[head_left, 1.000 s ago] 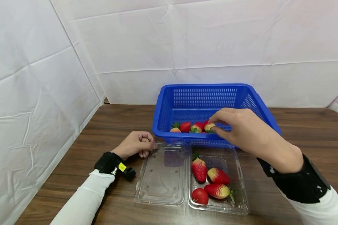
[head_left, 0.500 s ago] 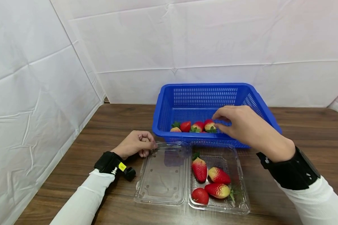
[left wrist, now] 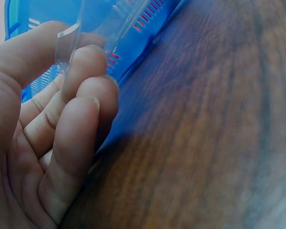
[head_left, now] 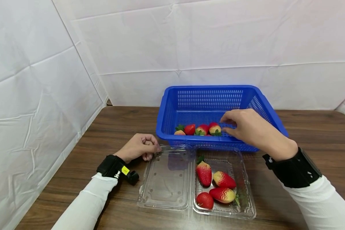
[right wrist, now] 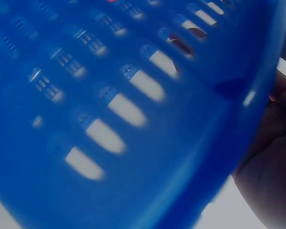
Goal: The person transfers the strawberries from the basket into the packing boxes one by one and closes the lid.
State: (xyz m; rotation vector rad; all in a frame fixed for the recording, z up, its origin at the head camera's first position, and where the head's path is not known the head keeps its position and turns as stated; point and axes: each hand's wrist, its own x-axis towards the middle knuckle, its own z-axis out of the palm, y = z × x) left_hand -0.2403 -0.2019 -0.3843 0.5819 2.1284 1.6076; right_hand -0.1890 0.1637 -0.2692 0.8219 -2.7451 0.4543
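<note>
My left hand pinches the far left corner of the lid of a clear plastic clamshell box; in the left wrist view, the thumb and fingertips hold its clear edge. The box's base lies on the right with several red and yellow strawberries in it. My right hand hovers over the front rim of a blue basket, thumb and fingers apart with nothing between them. Just left of its fingertips sits a strawberry inside the basket, beside several others. In the right wrist view, the basket's slotted wall hides most of the right hand.
The brown wooden table bears the basket at the back and the opened box in front of it. White cloth walls stand behind and to the left. The box's far edge comes right up against the basket's front.
My right hand has drawn slightly right, away from the strawberry at the basket's front, which is now in full view. The left hand and the box have stayed in place.
</note>
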